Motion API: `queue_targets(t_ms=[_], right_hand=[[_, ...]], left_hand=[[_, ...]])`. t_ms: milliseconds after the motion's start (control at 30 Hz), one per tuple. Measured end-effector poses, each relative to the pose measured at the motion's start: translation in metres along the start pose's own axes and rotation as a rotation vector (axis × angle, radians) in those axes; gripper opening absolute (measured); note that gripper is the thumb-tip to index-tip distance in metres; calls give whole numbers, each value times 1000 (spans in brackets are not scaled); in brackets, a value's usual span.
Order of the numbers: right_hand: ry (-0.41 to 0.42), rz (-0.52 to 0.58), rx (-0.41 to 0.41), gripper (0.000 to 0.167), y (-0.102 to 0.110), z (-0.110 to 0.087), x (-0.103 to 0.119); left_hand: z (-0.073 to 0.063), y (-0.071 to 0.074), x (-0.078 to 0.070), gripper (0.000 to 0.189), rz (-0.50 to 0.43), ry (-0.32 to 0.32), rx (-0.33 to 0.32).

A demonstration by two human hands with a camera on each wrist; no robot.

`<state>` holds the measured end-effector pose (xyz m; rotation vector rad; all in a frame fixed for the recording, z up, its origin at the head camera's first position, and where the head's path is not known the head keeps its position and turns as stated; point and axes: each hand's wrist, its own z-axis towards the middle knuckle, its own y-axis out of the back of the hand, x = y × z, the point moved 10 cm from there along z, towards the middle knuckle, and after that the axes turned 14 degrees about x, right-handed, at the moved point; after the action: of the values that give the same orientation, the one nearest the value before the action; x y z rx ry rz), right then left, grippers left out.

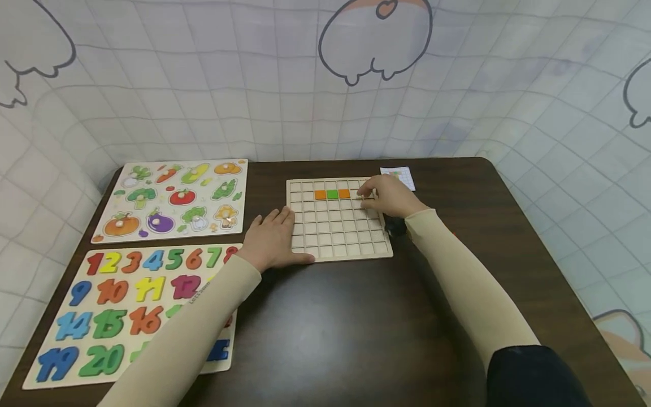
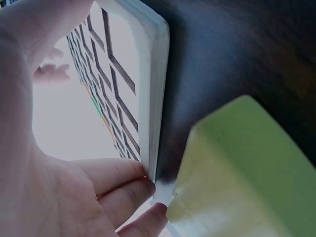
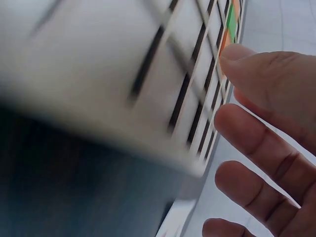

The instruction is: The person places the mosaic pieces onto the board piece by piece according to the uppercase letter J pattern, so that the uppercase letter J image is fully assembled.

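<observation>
A pale wooden grid board (image 1: 338,226) lies on the dark table, with a row of one green tile (image 1: 332,194) between two orange tiles, the left one (image 1: 320,195) and the right one (image 1: 344,194). My left hand (image 1: 272,240) rests at the board's left edge, fingers extended, thumb along its near corner. In the left wrist view its fingertips touch the board's rim (image 2: 154,98). Over the board's upper right squares is my right hand (image 1: 389,196), fingers loosely bent, close right of the tiles. Between its thumb (image 3: 242,59) and fingers no held piece shows in the right wrist view.
A small printed card (image 1: 399,176) lies behind the right hand. On the left are a vegetable puzzle board (image 1: 170,217) and, nearer, a number puzzle board (image 1: 127,305), partly covered by the left forearm. A dark object (image 1: 395,226) sits under the right wrist. Tile-patterned cloth walls surround the table.
</observation>
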<state>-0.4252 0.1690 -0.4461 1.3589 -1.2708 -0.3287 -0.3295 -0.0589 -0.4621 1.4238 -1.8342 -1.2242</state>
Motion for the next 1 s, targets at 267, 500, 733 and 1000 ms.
queue_targets(t_ms=[267,500,733,1000], right_hand=[[-60,-38,2,29,7,-38,-44],[-145,-37,22,31,6,-77,-79],[-188,-66,49,36,7,-99,-86],[-190,-127,78,35,2,-111,-87]], left_hand=[[0,0,4,122,-12,3,-9],[1,1,-1,122,-11,-4,0],[1,2,0,122,-5,-2,1],[1,2,-2,123,-5,-5,2]])
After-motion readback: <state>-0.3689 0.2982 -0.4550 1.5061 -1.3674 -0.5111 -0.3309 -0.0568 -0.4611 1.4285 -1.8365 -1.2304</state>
